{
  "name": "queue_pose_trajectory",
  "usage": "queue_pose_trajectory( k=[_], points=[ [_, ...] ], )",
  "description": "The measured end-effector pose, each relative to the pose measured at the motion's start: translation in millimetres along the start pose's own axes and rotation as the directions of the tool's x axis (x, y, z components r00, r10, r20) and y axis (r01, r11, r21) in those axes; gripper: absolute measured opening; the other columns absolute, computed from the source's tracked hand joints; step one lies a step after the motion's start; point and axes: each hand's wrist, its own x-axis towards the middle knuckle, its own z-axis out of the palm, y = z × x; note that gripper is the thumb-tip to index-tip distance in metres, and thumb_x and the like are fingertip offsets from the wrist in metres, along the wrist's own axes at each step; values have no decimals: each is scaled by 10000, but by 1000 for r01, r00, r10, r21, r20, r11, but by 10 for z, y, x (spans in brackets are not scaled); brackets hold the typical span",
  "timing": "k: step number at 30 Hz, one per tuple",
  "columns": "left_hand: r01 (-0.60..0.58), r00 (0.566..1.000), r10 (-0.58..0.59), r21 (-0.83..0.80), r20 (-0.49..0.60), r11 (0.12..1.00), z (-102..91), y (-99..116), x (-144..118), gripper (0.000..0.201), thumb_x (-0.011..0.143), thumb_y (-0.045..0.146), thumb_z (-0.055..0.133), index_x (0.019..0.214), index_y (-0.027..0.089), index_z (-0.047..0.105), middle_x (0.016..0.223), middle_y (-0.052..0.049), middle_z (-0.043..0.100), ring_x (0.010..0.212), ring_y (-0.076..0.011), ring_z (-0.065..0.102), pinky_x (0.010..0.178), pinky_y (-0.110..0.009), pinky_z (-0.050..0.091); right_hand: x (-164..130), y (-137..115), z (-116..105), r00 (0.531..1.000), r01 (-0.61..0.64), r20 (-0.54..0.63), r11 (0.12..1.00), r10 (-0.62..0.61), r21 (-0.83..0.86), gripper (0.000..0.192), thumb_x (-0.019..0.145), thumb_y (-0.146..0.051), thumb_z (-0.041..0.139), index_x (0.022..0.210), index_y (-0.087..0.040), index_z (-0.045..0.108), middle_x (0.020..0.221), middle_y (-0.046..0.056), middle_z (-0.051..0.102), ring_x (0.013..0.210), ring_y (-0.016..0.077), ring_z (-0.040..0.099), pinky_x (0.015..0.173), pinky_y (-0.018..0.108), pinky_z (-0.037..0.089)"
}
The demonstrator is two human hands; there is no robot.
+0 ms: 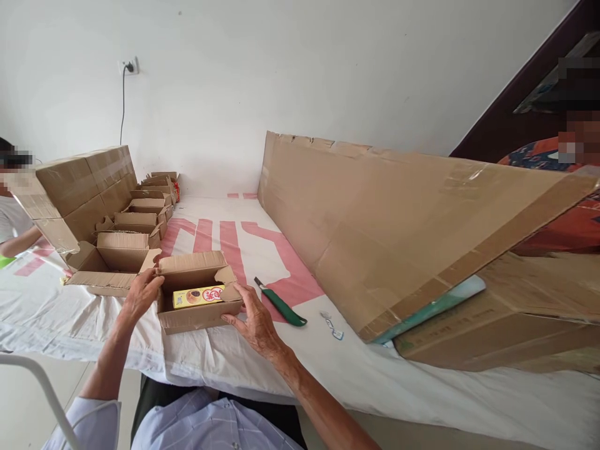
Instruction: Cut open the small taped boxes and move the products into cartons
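A pale striped shirt (206,425) and two bare forearms fill the foot of the frame, where a person sits at a table draped in a white cloth (234,365) printed with large pink lettering that cannot be read from this angle. The left hand (140,295) grips the left wall of a small open cardboard box (197,294), fingers curled over its edge; the right hand (250,319) presses against the box's right front corner, thumb up on the side flap. Inside the box lies a yellow packet (197,296) with a picture of a dark biscuit and a red badge bearing white characters, too small to make out. Just right of the box, a green-handled utility knife (281,304) rests on the cloth, and near it a small clear tag (332,326). A row of open cartons (124,240) runs back along the left toward a taped large carton (77,190), beside which another person's arm (19,240) shows. A long flattened cardboard sheet (403,225) leans across the right side.
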Motion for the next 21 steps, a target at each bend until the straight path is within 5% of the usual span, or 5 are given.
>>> queue_pose_trajectory(
  k=[4,7,10,14,21],
  points=[
    [19,999,-32,-377,-28,926,-120,-153,-124,591,707,552,756,1149,160,776,856,-45,774,792,-245,716,678,-313,537,-27,-17,4,1000,-6,-16,1000,6,-2,695,979,-274,733,1597,-296,416,1499,167,617,1374,359,637,1062,567,625],
    [-4,991,-54,-428,-125,904,-175,-234,-180,740,613,532,865,1236,149,750,924,-66,800,775,-235,735,692,-327,574,-23,-20,-18,1000,6,-1,1000,-6,4,699,982,-284,736,1600,-302,411,1515,163,605,1381,356,635,1056,551,627],
    [-135,973,79,-256,-217,957,-267,-249,-176,561,655,502,840,1112,178,803,1123,-114,819,877,-252,765,762,-363,614,-12,-17,-52,1000,-5,29,1000,5,4,702,976,-299,747,1597,-298,419,1517,166,604,1357,358,648,1004,527,649],
    [-280,950,292,106,-114,954,-432,-152,-166,322,799,494,677,867,225,841,1212,-125,830,1073,-313,772,924,-429,619,-10,-22,-79,998,-23,55,1000,23,5,699,971,-322,760,1590,-279,437,1508,182,611,1303,363,674,899,484,676],
    [-236,969,245,470,42,851,-322,-55,-306,541,997,569,506,1281,207,791,1352,-150,787,1312,-383,698,1152,-522,511,1,-28,-68,997,-48,61,998,46,28,711,963,-322,760,1597,-273,441,1515,178,609,1284,351,677,910,482,671]
  ],
)
